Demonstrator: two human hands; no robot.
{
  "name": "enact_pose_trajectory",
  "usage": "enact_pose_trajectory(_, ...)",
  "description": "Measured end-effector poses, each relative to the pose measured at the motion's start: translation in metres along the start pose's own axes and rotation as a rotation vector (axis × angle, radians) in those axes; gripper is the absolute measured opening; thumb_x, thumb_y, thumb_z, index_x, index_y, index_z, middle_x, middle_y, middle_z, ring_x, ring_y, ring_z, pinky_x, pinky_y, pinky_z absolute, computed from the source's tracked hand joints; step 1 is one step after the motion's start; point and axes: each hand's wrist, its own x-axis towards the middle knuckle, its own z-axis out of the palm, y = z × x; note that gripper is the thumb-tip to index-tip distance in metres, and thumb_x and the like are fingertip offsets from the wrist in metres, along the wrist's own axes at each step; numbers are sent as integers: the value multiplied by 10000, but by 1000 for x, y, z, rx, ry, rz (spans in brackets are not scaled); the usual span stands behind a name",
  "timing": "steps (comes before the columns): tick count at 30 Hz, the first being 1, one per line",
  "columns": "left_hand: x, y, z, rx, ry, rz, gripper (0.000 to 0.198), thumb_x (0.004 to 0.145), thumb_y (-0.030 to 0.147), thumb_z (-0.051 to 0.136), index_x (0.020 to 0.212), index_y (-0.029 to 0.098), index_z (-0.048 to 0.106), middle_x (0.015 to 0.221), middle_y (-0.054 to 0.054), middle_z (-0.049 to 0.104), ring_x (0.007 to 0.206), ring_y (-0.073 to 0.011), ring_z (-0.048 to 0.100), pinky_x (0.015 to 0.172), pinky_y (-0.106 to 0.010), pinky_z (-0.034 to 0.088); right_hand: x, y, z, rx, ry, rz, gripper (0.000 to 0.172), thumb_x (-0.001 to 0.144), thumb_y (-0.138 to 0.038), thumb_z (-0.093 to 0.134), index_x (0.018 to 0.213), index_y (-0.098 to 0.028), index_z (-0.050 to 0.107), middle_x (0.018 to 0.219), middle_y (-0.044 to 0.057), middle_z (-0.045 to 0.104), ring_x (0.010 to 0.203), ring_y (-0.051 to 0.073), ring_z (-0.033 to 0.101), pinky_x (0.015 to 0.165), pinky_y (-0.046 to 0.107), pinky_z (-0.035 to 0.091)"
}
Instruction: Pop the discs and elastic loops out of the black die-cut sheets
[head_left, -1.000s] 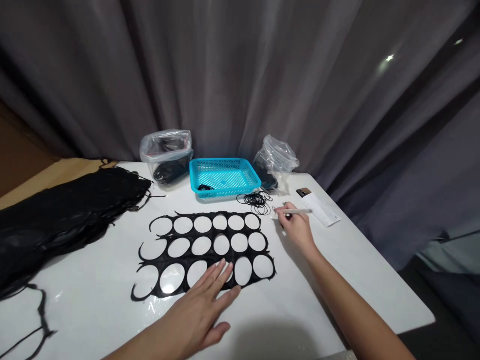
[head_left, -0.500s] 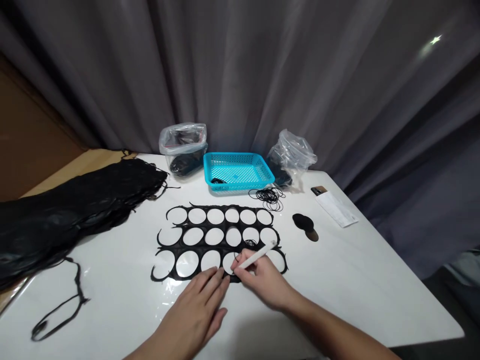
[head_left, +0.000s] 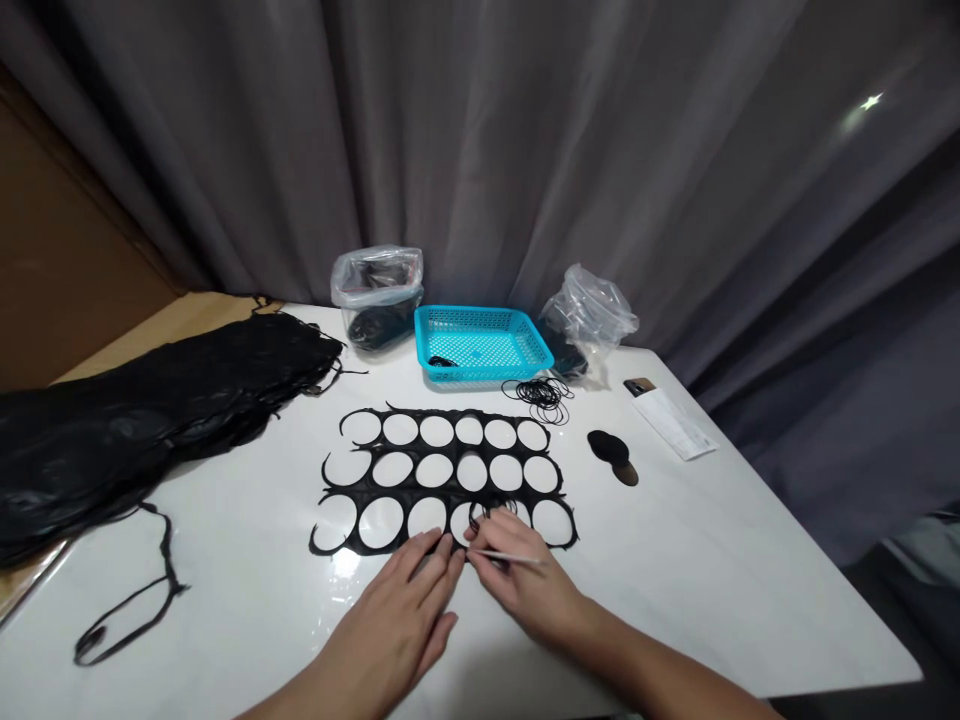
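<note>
A black sheet (head_left: pixel 450 491) with rows of large round holes lies flat on the white table. My left hand (head_left: pixel 409 595) rests flat at the sheet's near edge, fingers stretched out and holding nothing. Close by on its right, my right hand (head_left: pixel 517 570) is closed on a slim white pen-like tool (head_left: pixel 514 556). The tool's tip is at the sheet's near edge by my left fingertips; its exact kind I cannot make out. Thin black loops (head_left: pixel 475 516) show at the right fingers, over the sheet's near row of holes.
Behind the sheet stand a blue basket (head_left: pixel 484 375) and two plastic bags (head_left: pixel 377 290). Black rings (head_left: pixel 546 400) lie before the basket. Black discs (head_left: pixel 607 447), a white paper (head_left: pixel 675 422) and a dark strip (head_left: pixel 165 560) lie around. Stacked black sheets (head_left: pixel 150 400) fill the left.
The white tool has tipped lower and now points to the right, nearly level. My right hand has turned a little with it. The left hand stays flat; the whole view has shifted slightly.
</note>
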Motion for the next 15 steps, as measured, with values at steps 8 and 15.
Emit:
enact_pose_trajectory(8,-1,-1,2,-38,-2,-5,510,931,249,564,1424,129,508,1371,-90,590,1306,-321,476,1063,-454,433,5,0,-8,81,16,63,141,923,-130,571,808,-200,526,901,12,610,849,154,561,762,280,430)
enact_pose_trajectory(15,-1,-1,1,-48,19,5,484,935,251,554,1398,113,522,1345,-106,607,1304,-315,492,1071,-452,428,-6,1,4,-228,-46,-191,131,942,-107,468,945,-181,576,966,101,619,877,230,523,781,359,455)
